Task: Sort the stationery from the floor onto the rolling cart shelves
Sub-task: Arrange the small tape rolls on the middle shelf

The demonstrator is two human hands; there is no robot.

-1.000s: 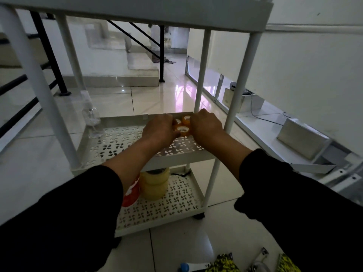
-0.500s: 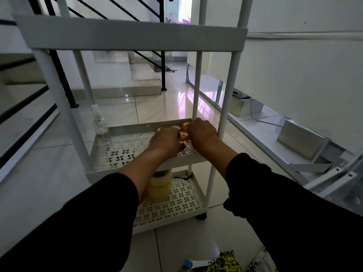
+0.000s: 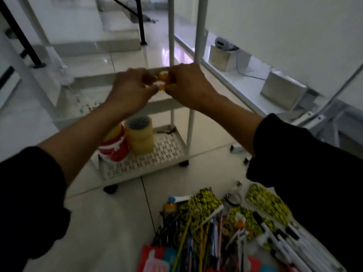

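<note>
Both hands (image 3: 161, 89) pinch small orange tape rolls (image 3: 163, 80) over the middle shelf (image 3: 110, 107).

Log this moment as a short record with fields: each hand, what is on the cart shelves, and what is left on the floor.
left hand: grip on small orange tape rolls, above middle shelf
right hand: grip on the same rolls, from the other side
bottom shelf: large tape rolls stacked, red-and-white roll beside them
floor: pile of pens and pencils not yet sorted
image: blurred at the hands
</note>
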